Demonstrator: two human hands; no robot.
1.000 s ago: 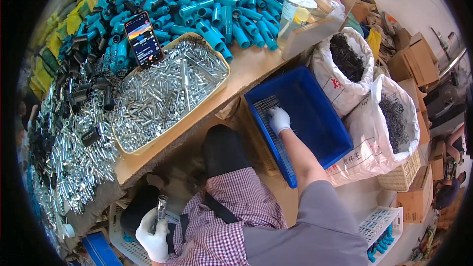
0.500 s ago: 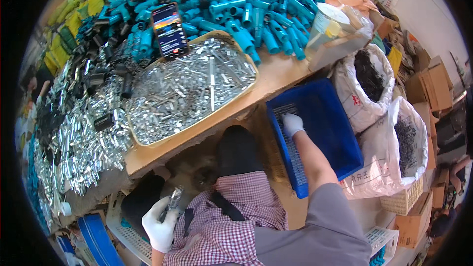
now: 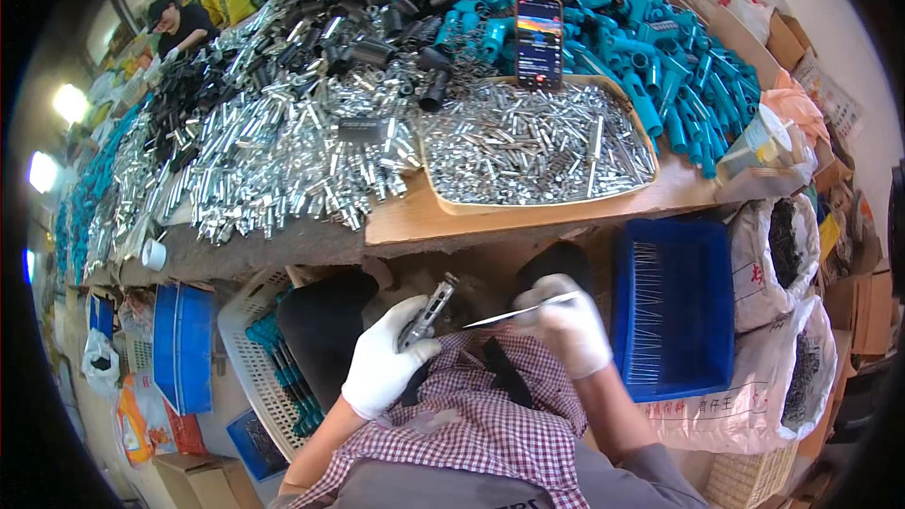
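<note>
My left hand [image 3: 385, 369], in a white glove, is closed around a small silver metal part [image 3: 432, 308] with a slot along it, tilted up above my lap. Opposite it, my gloved right hand [image 3: 571, 332] pinches a thin metal rod [image 3: 500, 318]. One end of the rod points left toward the metal part, with a gap between them. To the right stands a blue plastic bin [image 3: 695, 306]; a row of thin metal rods [image 3: 645, 320] lies along its left side.
On the bench, a shallow tray [image 3: 556, 198] of small metal pieces sits before a phone [image 3: 539, 45]. Silver parts [image 3: 273, 165] and teal housings [image 3: 660, 47] are heaped around it. Sacks [image 3: 768, 372] stand right, a white crate [image 3: 240, 339] left. Another person [image 3: 179, 30] is far left.
My right hand has come out of the blue bin and over my lap, now with a thin rod in it. The left hand has risen with the metal part. The view has turned left.
</note>
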